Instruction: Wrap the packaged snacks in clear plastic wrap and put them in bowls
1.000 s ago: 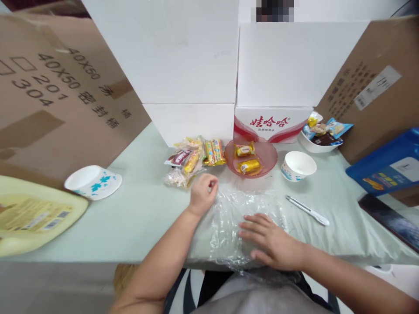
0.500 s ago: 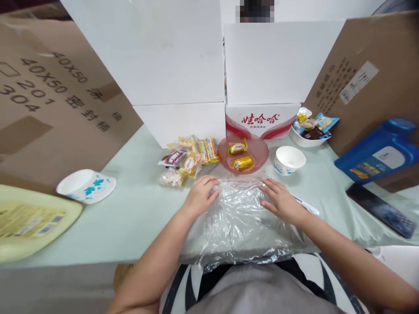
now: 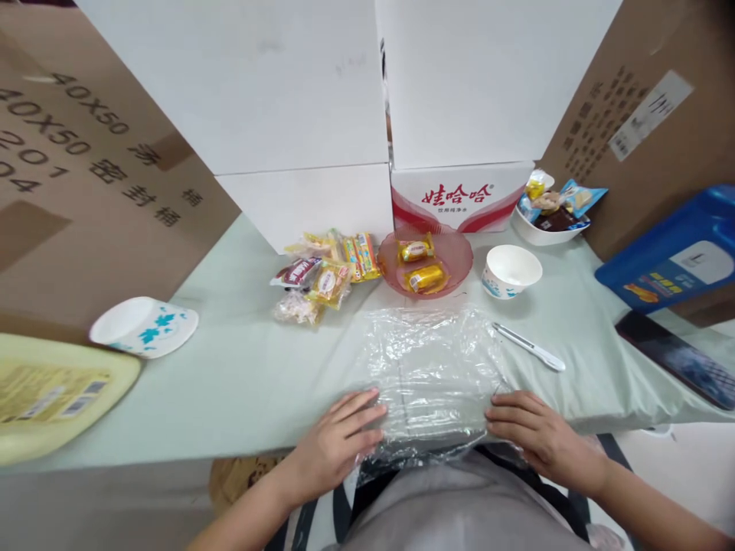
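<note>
Your left hand [image 3: 347,436] and right hand [image 3: 537,432] rest at the near edge of the green-covered table [image 3: 230,383], one on either side of a crumpled clear plastic sheet [image 3: 430,367]. The sheet lies directly before you, its near end hanging over the table edge. Both your grips are released: the fingers extend inward over the sheet's side margins and curl around nothing; your left thumb is hidden. Beyond the sheet's far edge stands a red translucent bowl [image 3: 460,268], in which two yellow-wrapped packets [image 3: 426,278] lie one behind the other. Just left of the bowl you see a heap of wrapped snacks [image 3: 330,283]; to its right, an upright white paper cup [image 3: 499,286] and, farther back, a white dish [image 3: 551,236] filled with more packets. A slim white tool [image 3: 528,346] lies aslant to the right of the sheet, beyond your right hand. Farther right are a dark phone [image 3: 671,356] and a leaning blue bottle [image 3: 666,252]; well to your left, a tilted paper cup [image 3: 152,325] touches a pale yellow bottle [image 3: 63,390].
</note>
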Available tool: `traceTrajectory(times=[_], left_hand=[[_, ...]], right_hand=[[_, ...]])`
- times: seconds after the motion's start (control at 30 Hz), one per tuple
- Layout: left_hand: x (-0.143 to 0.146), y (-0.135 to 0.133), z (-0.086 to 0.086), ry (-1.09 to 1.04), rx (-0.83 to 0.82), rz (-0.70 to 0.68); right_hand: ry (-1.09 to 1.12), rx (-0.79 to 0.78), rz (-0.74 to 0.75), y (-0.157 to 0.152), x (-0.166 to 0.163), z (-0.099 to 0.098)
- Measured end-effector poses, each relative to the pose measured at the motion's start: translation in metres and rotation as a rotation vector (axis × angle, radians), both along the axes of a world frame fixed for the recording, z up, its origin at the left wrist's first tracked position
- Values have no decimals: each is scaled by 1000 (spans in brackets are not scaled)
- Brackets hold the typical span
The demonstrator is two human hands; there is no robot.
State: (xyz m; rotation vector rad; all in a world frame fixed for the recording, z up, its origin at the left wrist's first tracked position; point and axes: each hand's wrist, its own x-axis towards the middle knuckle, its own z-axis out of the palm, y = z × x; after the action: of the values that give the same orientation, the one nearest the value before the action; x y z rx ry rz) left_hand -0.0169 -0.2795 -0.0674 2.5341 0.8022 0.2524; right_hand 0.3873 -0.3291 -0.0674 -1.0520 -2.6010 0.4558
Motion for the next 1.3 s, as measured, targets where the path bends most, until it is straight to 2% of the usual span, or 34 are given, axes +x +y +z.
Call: traceTrajectory(times=[0.13, 0.2, 0.27, 0.37, 0.43, 0.5, 0.57, 0.7, 0.87, 1.0, 1.1, 1.13, 1.2, 1.3], left_hand=[[6, 6, 18, -310, -133, 189], [13, 18, 28, -408, -184, 356], [24, 34, 31, -426, -179, 546], [41, 57, 20, -369, -116, 799], [50, 65, 9, -293, -57, 872], [55, 65, -1, -241, 5, 896], [55, 58, -5, -246, 53, 904], [48, 39, -1, -304, 88, 928], [44, 27, -8, -206, 136, 917], [44, 30, -14, -68, 272, 858], [46, 29, -5, -63, 431, 811], [47, 27, 0, -94, 488, 767], [53, 22, 9, -145, 541, 580], [64, 12, 14, -78, 433, 224]], right_hand=[[253, -43, -88, 6, -9, 21], [353, -56, -237, 17, -14, 26], [394, -72, -482, 33, -21, 23], [317, -58, -791, 59, -32, 11], [184, -20, -871, 71, -38, 0], [66, -4, -889, 75, -41, -8], [29, -3, -885, 73, -41, -11], [32, 76, -867, 67, -35, -11], [-151, 139, -860, 71, -33, -17], [-268, 170, -876, 74, -36, -23], [-297, 178, -858, 73, -37, -24], [-301, 179, -851, 73, -38, -23], [-309, 176, -845, 72, -38, -22], [-314, 169, -839, 73, -39, -20]])
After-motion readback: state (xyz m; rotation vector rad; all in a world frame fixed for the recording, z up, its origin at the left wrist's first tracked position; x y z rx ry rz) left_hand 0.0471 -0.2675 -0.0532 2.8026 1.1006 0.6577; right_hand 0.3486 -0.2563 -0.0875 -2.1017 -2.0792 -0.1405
